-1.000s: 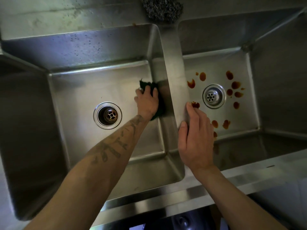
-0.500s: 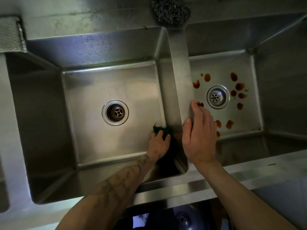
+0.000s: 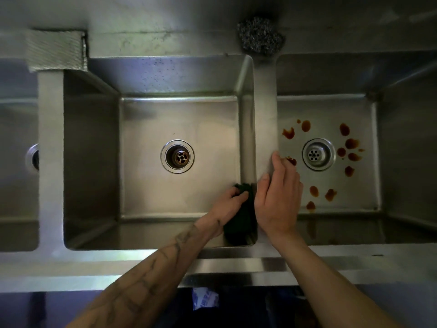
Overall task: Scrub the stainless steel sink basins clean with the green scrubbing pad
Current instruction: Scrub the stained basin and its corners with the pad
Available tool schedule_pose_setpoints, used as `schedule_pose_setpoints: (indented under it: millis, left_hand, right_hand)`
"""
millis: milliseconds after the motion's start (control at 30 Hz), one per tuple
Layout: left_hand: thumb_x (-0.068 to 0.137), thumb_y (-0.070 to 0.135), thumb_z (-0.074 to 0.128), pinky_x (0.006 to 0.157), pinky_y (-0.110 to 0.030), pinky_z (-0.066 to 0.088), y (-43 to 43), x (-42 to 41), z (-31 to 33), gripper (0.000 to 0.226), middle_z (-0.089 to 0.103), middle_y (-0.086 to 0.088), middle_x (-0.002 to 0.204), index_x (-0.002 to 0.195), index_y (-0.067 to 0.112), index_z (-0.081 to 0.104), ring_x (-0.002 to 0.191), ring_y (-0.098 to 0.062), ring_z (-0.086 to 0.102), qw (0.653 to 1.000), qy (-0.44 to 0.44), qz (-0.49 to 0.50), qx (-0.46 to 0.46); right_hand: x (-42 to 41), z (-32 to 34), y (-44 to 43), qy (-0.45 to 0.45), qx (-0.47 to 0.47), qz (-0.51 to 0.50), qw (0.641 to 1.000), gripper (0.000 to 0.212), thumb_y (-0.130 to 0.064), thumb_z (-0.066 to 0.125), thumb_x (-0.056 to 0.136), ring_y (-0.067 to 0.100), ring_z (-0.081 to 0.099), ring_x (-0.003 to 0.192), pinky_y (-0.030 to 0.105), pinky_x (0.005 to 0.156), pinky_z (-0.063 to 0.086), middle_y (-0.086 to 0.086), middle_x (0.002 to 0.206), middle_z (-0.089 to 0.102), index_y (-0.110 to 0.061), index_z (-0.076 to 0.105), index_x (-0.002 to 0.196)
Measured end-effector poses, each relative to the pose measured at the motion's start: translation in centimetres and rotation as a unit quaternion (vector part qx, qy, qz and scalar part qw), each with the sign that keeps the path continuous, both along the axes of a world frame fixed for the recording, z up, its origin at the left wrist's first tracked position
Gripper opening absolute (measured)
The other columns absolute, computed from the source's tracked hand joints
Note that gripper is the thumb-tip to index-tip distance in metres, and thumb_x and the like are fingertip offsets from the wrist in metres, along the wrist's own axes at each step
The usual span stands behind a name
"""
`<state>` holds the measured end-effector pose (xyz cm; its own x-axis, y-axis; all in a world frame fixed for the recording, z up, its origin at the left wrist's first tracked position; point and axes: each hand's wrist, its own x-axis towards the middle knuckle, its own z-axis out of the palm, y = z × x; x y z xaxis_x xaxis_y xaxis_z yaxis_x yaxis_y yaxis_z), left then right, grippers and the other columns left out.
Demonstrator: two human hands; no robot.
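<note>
Left hand (image 3: pixel 225 205) gripped, fingers curled, a coarse dark-green scrubbing pad (image 3: pixel 242 188) against the brushed-steel middle basin (image 3: pixel 146 185) wall; right hand (image 3: pixel 279 202) lay flat, fingers together.

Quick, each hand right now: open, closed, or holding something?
Left hand: closed, gripping the dark green scrubbing pad.
Right hand: open, flat on the stainless steel divider between the basins.

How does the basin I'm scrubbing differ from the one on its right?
The right basin has brown spots on its floor; the middle basin has none. The middle drain is open with a crosspiece; the right drain holds a perforated strainer. Both basins are square stainless steel.
</note>
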<state>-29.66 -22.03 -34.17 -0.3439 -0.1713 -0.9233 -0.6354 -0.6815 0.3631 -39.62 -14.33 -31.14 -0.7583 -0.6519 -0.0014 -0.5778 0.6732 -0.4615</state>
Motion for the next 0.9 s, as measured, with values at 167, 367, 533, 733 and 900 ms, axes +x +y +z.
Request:
schedule_pose_setpoints:
  millis: [167,367,533,733,900]
  left_hand:
    - [0.107,0.026,0.063,0.082,-0.033,0.055,0.3,0.0,5.5,0.014,0.072,-0.011,0.099,0.102,0.015,0.069,0.09,-0.022,0.066,0.995,0.014,0.046,-0.087]
    - [0.103,0.032,0.069,0.1,-0.046,0.055,0.1,-2.5,11.7,0.015,0.077,-0.013,0.109,0.106,0.017,0.07,0.101,-0.03,0.071,0.962,0.001,0.141,-0.232]
    - [0.103,0.031,0.069,0.078,-0.026,0.057,0.0,-6.9,14.8,0.008,0.076,0.0,0.097,0.101,0.024,0.067,0.085,-0.009,0.071,0.927,0.043,0.189,-0.32]
    - [0.105,0.036,0.065,0.092,-0.03,0.061,1.6,-11.4,15.6,0.026,0.071,-0.001,0.117,0.125,0.019,0.064,0.108,-0.015,0.071,0.937,0.094,0.158,-0.295]
    - [0.107,0.043,0.059,0.104,-0.046,0.059,3.5,-13.9,15.0,0.037,0.064,-0.009,0.131,0.135,0.018,0.06,0.117,-0.024,0.067,0.944,0.098,0.14,-0.283]
  right_hand:
    - [-0.3,1.2,0.5,-0.089,-0.037,-0.022,0.995,0.042,-0.025,0.047,0.108,0.018,0.047,0.127,0.034,0.107,0.038,0.007,0.142,0.049,-0.017,0.048,0.149]
    - [-2.8,6.5,2.6,-0.125,-0.143,0.017,0.982,0.03,-0.034,0.045,0.107,0.01,0.049,0.119,0.024,0.106,0.037,-0.002,0.129,0.05,-0.019,0.06,0.127]
    - [-4.0,10.2,4.3,-0.078,-0.17,0.113,0.976,0.021,-0.034,0.055,0.101,0.011,0.048,0.106,0.022,0.096,0.037,-0.002,0.115,0.052,-0.019,0.059,0.115]
    - [-5.8,11.6,5.1,-0.079,-0.118,0.102,0.985,0.033,-0.031,0.07,0.096,0.007,0.051,0.109,0.032,0.096,0.05,-0.006,0.123,0.054,-0.022,0.057,0.125]
    - [-7.7,10.5,6.6,-0.1,-0.069,0.06,0.991,0.074,-0.046,0.081,0.083,0.012,0.049,0.125,0.026,0.105,0.046,0.0,0.142,0.044,-0.017,0.046,0.141]
